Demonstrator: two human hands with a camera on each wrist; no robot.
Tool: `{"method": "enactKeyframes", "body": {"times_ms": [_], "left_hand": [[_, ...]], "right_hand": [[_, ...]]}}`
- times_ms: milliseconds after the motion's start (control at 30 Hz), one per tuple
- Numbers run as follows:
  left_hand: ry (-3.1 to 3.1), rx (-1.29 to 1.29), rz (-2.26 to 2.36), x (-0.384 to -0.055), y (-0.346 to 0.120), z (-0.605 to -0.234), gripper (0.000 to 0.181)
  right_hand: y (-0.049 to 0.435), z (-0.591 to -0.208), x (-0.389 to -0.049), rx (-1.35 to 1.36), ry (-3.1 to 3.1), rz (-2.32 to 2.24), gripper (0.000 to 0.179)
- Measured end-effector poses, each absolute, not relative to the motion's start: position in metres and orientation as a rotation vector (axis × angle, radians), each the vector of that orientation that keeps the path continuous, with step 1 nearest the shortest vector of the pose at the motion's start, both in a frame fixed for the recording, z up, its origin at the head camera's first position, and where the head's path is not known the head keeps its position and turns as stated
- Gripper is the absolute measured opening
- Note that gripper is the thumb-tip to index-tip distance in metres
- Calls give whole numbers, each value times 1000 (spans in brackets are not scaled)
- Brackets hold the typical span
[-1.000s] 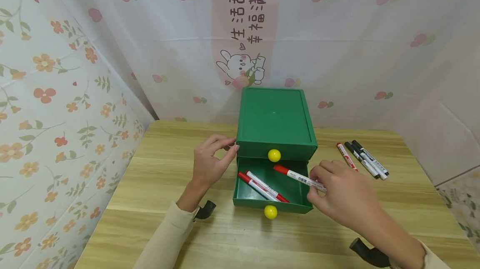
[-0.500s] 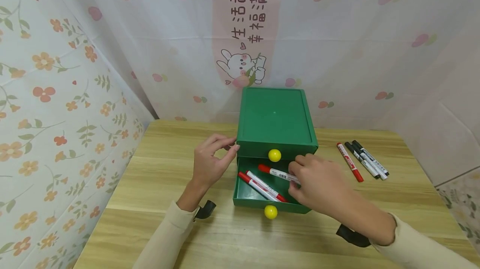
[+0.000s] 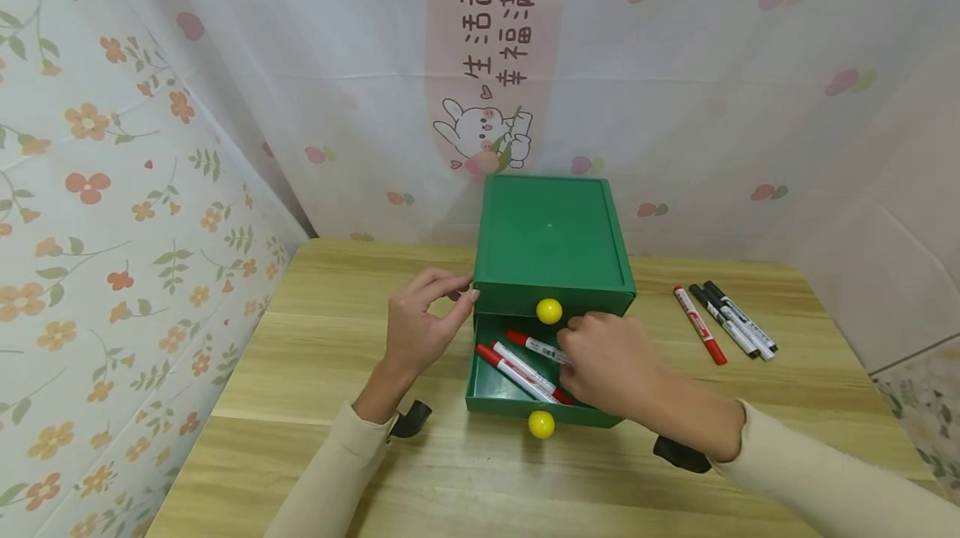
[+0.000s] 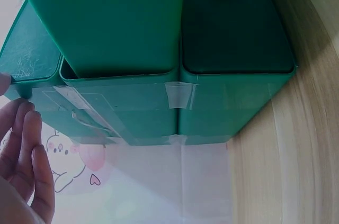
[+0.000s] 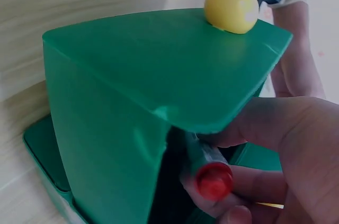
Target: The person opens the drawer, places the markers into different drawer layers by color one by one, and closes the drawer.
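A green drawer box (image 3: 551,230) stands on the wooden table, its pulled-out drawer (image 3: 483,388) holding two red-and-white markers (image 3: 527,371). My right hand (image 3: 611,363) reaches into this drawer and holds another red-capped whiteboard marker (image 3: 546,349) between thumb and fingers. The marker's red end (image 5: 214,180) shows under the drawer's front panel in the right wrist view. With thumb and index finger, my left hand (image 3: 423,321) pinches the front left corner of the box's top tier. Its fingers (image 4: 33,144) lie beside that edge in the left wrist view.
Right of the box lie a red marker (image 3: 700,324) and two black markers (image 3: 738,320). Yellow knobs (image 3: 549,311) project from the drawer fronts. A closed lower drawer (image 4: 238,28) sits under the pulled-out one. Patterned cloth (image 3: 360,105) hangs behind the table.
My right hand has moved left and deeper into the pulled-out drawer with the marker, uncovering the loose red marker on the table. My left hand has stayed at the box corner.
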State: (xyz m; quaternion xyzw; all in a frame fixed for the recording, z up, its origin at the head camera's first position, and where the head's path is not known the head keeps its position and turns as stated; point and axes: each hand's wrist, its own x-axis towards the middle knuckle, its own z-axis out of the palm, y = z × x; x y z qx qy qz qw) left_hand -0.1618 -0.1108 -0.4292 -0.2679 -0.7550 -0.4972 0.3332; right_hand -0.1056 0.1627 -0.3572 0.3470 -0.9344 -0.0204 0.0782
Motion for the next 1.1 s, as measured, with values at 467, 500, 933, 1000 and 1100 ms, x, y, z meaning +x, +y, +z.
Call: {"method": "enactKeyframes", "body": {"times_ms": [467,500,933,1000,1100], "left_hand": [[-1972,-713,-1277,-161,-112,-430,19],[-1973,-714,-1280,-161,-112,-430,19],[-1991,-707,-1286,-160,-111,-428,19],[-1993,-705,-1286,-161,-111,-429,19],[-1997,-704,-1287,-161,-112,-429,20]], "right_hand": [[145,-360,-113,1086,-3005,-214,35],[144,-361,-113,1085,-3013,-218,35],[146,-363,-117,1066,-3054,-189,36],[147,-361,-117,1045,-3050,-178,40],[151,-353,-116,1006,-3039,-114,40]]}}
